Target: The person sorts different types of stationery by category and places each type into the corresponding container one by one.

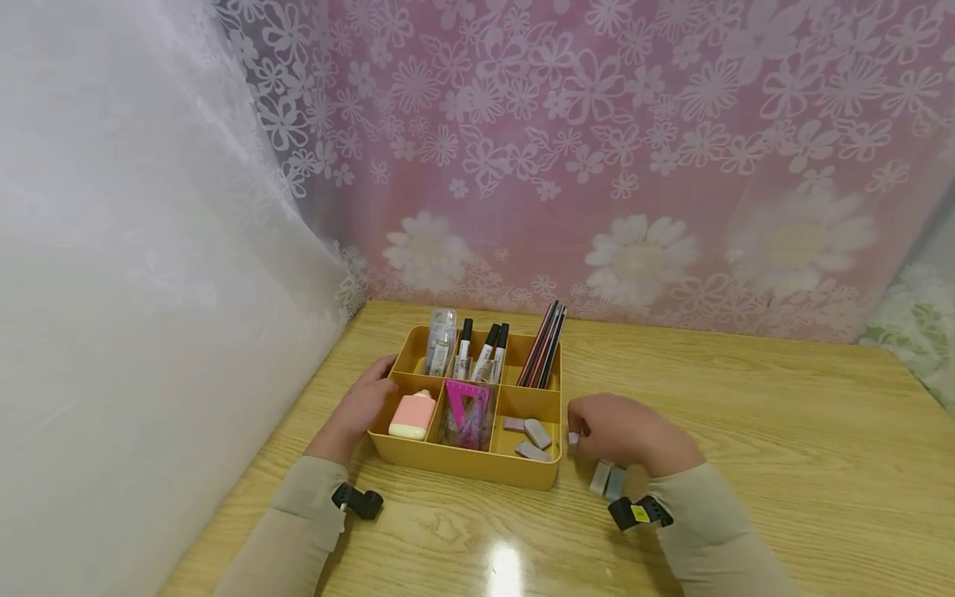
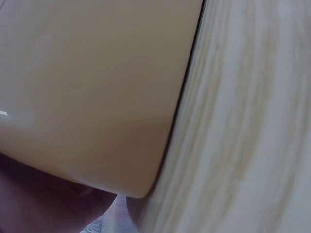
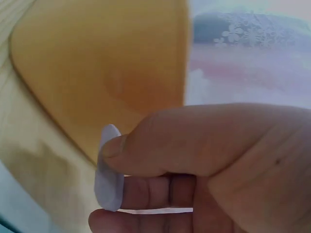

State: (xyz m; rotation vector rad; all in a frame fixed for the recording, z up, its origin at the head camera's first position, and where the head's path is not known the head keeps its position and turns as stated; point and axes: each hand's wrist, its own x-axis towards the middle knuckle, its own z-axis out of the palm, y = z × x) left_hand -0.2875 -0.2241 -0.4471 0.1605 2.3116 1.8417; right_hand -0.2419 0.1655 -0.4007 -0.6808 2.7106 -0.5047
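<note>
A yellow desk organizer [image 1: 462, 470] with several compartments stands on the wooden table. My left hand [image 1: 363, 406] grips its left wall, thumb over the rim; the left wrist view shows that hand [image 2: 48, 204] at the wall's edge. Just off the organizer's right side, my right hand [image 1: 622, 427] pinches a pale lilac eraser [image 3: 109, 170] between thumb and fingers. Several erasers [image 1: 533, 450] lie in the front right compartment. Under the right wrist, more erasers [image 1: 600, 478] rest on the table, partly hidden by the hand.
The organizer also holds a pink correction-tape-like bottle [image 1: 413, 414], pink set squares [image 1: 467, 414], black-capped markers [image 1: 487, 351], a clear-packed item [image 1: 440, 344] and dark pencils [image 1: 543, 347]. A white curtain [image 1: 149, 249] hangs at left, a pink floral one [image 1: 537, 207] behind.
</note>
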